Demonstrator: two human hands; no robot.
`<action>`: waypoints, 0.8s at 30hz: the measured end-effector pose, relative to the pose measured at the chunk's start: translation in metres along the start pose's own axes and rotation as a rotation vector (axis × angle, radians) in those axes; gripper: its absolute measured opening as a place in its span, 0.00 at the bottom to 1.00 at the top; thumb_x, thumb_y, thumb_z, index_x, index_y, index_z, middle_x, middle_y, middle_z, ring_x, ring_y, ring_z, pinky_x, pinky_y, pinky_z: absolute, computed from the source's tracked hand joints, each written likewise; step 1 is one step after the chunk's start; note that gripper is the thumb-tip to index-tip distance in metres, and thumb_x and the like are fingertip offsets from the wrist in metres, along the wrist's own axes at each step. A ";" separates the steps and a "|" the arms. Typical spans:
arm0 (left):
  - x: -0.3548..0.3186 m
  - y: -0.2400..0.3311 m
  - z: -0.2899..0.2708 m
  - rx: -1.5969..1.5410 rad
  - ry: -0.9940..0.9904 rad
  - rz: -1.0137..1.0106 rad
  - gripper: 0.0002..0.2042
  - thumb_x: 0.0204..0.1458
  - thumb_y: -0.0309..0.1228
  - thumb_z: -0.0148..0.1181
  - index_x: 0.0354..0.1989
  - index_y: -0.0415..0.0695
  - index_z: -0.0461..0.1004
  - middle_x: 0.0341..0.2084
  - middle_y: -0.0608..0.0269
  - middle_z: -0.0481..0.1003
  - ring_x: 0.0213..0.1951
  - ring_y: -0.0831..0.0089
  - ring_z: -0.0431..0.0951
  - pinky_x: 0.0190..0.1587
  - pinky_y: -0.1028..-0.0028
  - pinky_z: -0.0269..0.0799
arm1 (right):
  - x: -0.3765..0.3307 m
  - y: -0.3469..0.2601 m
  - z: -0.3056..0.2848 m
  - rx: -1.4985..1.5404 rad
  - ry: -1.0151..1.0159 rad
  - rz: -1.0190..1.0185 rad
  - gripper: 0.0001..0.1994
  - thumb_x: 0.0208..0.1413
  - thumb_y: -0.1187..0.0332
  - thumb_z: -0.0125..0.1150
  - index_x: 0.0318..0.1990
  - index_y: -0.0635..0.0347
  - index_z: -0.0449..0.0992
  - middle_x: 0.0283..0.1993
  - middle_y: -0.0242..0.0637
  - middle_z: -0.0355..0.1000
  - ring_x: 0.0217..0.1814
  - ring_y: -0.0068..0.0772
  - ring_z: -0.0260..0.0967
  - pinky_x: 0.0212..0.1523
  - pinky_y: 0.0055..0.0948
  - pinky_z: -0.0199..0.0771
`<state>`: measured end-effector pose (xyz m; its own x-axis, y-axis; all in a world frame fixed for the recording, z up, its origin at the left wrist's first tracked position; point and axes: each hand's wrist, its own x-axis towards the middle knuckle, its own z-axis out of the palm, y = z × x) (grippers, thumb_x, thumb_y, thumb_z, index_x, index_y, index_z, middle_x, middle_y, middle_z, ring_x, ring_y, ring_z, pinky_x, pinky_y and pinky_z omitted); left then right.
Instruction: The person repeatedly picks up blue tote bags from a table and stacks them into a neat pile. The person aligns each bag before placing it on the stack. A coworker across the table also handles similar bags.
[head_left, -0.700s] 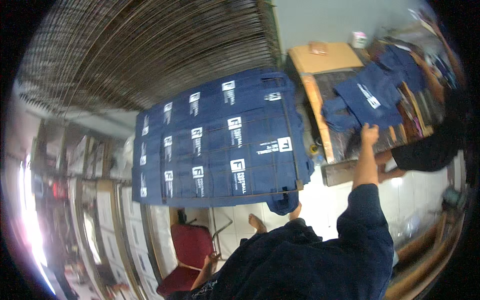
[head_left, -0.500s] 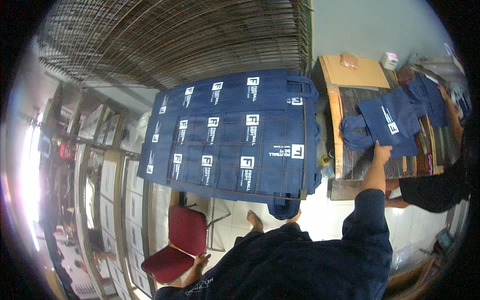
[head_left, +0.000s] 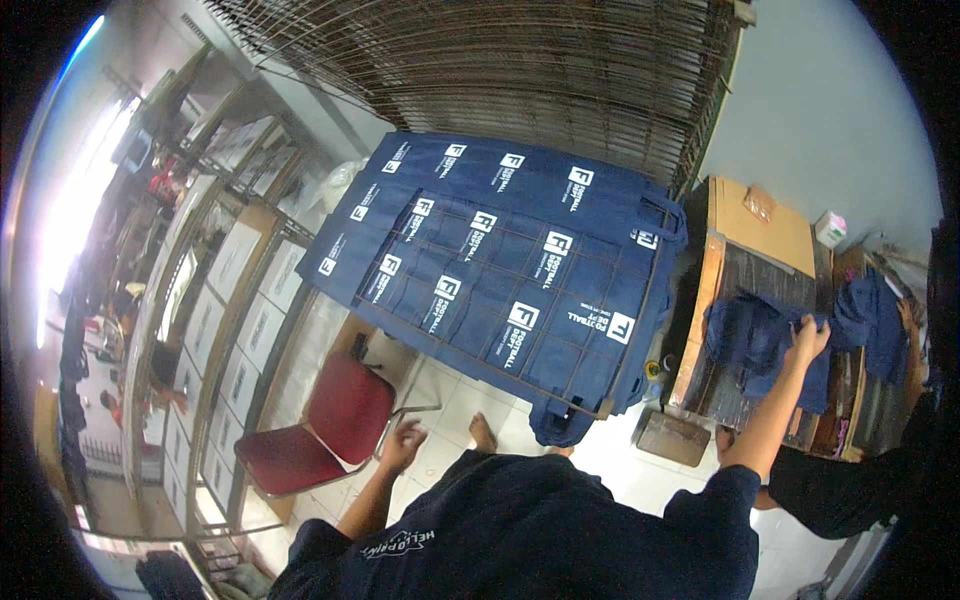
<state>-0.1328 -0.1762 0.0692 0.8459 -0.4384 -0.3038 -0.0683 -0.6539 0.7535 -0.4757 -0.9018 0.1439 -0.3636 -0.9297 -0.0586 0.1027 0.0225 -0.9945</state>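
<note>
While the left hand (head_left: 403,441) hangs loosely open beside the red chair (head_left: 318,432), the right hand (head_left: 806,341) grips navy fabric (head_left: 752,340) on the wooden table (head_left: 728,262), right of the printed navy bags (head_left: 500,270).

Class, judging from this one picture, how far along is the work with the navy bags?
Done: printed navy bags lie in rows on the wire rack. In hand: the right hand grips a navy bag on the wooden table; the left hand hangs free near the red chair. Left: more bags remain bunched there.
</note>
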 end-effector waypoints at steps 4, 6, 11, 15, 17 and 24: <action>0.043 0.161 0.051 -0.171 -0.201 0.242 0.19 0.52 0.36 0.58 0.51 0.43 0.68 0.40 0.60 0.73 0.42 0.73 0.73 0.42 0.73 0.69 | -0.108 -0.150 0.041 -0.005 -0.506 -0.159 0.27 0.44 0.70 0.50 0.57 0.56 0.65 0.46 0.34 0.67 0.45 0.27 0.63 0.43 0.29 0.65; 0.058 0.205 0.086 -0.386 -0.405 0.235 0.19 0.54 0.38 0.55 0.51 0.43 0.67 0.40 0.61 0.73 0.42 0.72 0.72 0.43 0.72 0.68 | -0.165 -0.195 0.058 0.040 -0.786 -0.325 0.29 0.39 0.72 0.49 0.55 0.65 0.66 0.50 0.37 0.66 0.50 0.28 0.61 0.55 0.23 0.56; 0.073 0.279 0.154 -0.785 -0.962 -0.151 0.45 0.43 0.72 0.33 0.59 0.46 0.59 0.50 0.56 0.66 0.54 0.62 0.63 0.56 0.56 0.56 | -0.263 -0.271 0.078 0.192 -1.407 -0.086 0.32 0.33 0.75 0.48 0.54 0.74 0.63 0.45 0.45 0.71 0.40 0.30 0.71 0.46 0.23 0.69; 0.057 0.308 0.158 -1.171 -1.250 -0.272 0.56 0.28 0.81 0.30 0.59 0.47 0.59 0.50 0.54 0.66 0.55 0.57 0.62 0.57 0.49 0.52 | -0.282 -0.298 0.068 0.299 -1.656 -0.029 0.33 0.30 0.74 0.49 0.52 0.78 0.63 0.47 0.52 0.70 0.46 0.37 0.71 0.51 0.27 0.69; 0.052 0.331 0.148 -1.412 -1.251 -0.183 0.59 0.25 0.82 0.28 0.62 0.47 0.53 0.54 0.51 0.62 0.55 0.56 0.61 0.57 0.48 0.52 | -0.280 -0.311 0.048 0.312 -1.630 -0.028 0.33 0.29 0.74 0.49 0.52 0.79 0.63 0.48 0.55 0.69 0.47 0.40 0.71 0.52 0.30 0.69; 0.107 0.361 0.095 -1.528 -0.771 0.215 0.29 0.50 0.56 0.47 0.51 0.44 0.65 0.50 0.56 0.68 0.52 0.57 0.67 0.55 0.51 0.59 | -0.249 -0.289 0.039 0.276 -1.608 -0.071 0.33 0.37 0.68 0.52 0.55 0.77 0.60 0.54 0.56 0.64 0.53 0.44 0.67 0.56 0.38 0.65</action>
<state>-0.1171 -0.5176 0.2533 0.4303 -0.9023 0.0251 0.7740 0.3831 0.5041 -0.3790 -0.6909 0.4492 0.8915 -0.3339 0.3062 0.3464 0.0670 -0.9357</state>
